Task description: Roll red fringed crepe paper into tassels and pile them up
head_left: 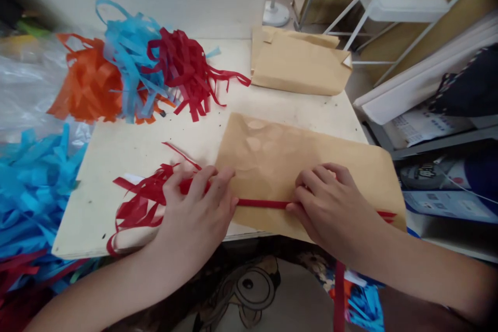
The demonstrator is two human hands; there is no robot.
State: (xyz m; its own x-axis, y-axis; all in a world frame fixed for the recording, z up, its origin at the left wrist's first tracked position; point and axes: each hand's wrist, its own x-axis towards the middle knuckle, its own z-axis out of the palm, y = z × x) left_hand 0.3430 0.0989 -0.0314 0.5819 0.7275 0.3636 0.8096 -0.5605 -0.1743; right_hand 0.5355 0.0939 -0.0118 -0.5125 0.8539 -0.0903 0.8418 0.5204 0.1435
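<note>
A narrow red paper strip runs straight between my two hands, lying across a sheet of brown paper on the table. Its left end passes under my left hand, whose curled fingers close on it where it meets loose red fringe. The bent fingers and thumb of my right hand grip the strip farther right. Red tips poke out beyond that wrist. What lies beneath both palms is hidden.
Fringed bundles in orange, light blue and dark red lie at the back left of the table. Folded brown paper sits at the back edge. Blue strips pile up left; shelves stand right.
</note>
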